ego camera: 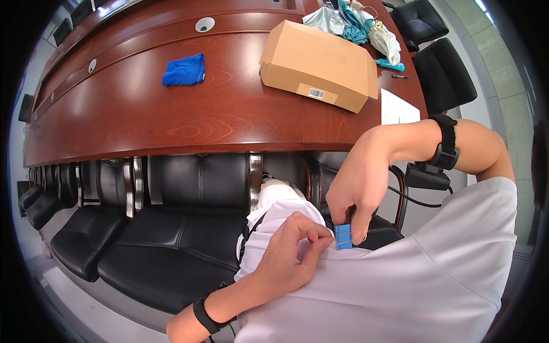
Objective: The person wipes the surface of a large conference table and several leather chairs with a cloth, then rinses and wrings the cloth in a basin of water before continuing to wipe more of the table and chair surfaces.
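Note:
A blue binder clip (343,236) with wire handles is at the front of the white shirt (377,291) I wear. My right hand (360,184) reaches down from above and grips the clip between thumb and fingers. From the left, my left hand (291,253) brings its thumb and index fingertips together at the clip's near edge. Whether those fingertips pinch shirt cloth, a wire handle or nothing is too small to tell. Both wrists wear black straps, and a small black device (426,176) hangs from the right one.
Ahead stands a wooden table (193,115) with a cardboard box (317,64), a folded blue cloth (183,70), plastic bags (343,21), a pen (399,76) and a paper sheet (399,107). Black leather chairs (180,253) line its near side. A cable (411,199) runs from the wrist device.

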Action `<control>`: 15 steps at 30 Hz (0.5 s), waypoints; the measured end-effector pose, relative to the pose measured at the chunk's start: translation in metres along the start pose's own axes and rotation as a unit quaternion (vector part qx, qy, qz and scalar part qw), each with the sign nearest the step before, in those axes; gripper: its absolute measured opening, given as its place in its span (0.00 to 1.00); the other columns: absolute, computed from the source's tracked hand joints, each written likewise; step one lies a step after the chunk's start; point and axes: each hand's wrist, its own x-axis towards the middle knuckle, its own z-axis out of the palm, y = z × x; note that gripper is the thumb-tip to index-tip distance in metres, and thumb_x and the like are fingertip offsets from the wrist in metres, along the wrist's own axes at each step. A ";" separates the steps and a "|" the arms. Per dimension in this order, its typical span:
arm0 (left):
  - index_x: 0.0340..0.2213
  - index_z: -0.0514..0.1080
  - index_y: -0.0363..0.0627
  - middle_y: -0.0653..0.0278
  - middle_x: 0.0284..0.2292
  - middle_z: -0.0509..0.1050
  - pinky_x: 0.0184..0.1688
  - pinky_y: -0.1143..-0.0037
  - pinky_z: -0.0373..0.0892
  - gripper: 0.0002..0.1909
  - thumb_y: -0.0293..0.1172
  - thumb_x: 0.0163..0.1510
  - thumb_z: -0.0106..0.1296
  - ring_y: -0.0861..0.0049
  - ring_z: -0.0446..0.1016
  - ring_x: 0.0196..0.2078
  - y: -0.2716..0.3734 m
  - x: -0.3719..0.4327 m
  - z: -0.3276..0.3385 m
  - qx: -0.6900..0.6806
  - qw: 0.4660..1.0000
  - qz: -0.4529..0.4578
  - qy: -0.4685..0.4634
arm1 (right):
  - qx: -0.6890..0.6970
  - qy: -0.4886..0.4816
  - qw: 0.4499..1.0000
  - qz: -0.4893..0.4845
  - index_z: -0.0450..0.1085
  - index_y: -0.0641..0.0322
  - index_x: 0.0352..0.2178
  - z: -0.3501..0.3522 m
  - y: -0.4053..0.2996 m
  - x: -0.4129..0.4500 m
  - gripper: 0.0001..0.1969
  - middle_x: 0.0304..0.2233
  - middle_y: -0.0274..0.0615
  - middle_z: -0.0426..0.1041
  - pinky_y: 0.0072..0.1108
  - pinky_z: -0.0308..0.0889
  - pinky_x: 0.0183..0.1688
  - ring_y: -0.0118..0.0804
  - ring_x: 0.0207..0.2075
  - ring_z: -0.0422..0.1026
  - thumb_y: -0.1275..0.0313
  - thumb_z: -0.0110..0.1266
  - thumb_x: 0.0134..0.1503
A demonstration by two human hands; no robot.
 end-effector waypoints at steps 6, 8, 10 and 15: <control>0.32 0.57 0.39 0.57 0.26 0.72 0.31 0.74 0.69 0.15 0.11 0.49 0.52 0.68 0.70 0.29 -0.008 0.002 0.009 0.020 0.995 0.065 0.078 | -0.055 -0.014 0.997 0.045 0.70 0.74 0.28 0.002 -0.009 0.006 0.24 0.19 0.39 0.66 0.29 0.59 0.28 0.36 0.23 0.60 0.56 0.49 0.60; 0.32 0.57 0.39 0.57 0.27 0.73 0.29 0.73 0.68 0.16 0.11 0.48 0.53 0.65 0.69 0.29 -0.010 0.004 0.010 0.041 0.990 0.105 0.089 | -0.049 -0.024 0.998 0.017 0.70 0.73 0.27 0.005 -0.006 0.011 0.24 0.20 0.41 0.66 0.30 0.59 0.29 0.38 0.24 0.61 0.55 0.49 0.60; 0.32 0.57 0.39 0.56 0.28 0.74 0.28 0.73 0.67 0.17 0.11 0.47 0.54 0.65 0.69 0.29 -0.008 0.008 0.010 0.056 0.988 0.117 0.089 | -0.065 -0.031 0.997 0.037 0.70 0.73 0.27 0.004 -0.016 0.009 0.24 0.20 0.41 0.66 0.30 0.60 0.29 0.39 0.24 0.61 0.55 0.49 0.60; 0.31 0.57 0.39 0.55 0.29 0.75 0.26 0.73 0.66 0.18 0.11 0.46 0.55 0.64 0.68 0.27 -0.002 0.007 0.012 0.109 0.981 0.128 0.101 | -0.054 -0.027 0.997 0.046 0.69 0.73 0.26 0.006 -0.016 0.010 0.24 0.21 0.42 0.66 0.30 0.59 0.30 0.39 0.25 0.61 0.56 0.48 0.60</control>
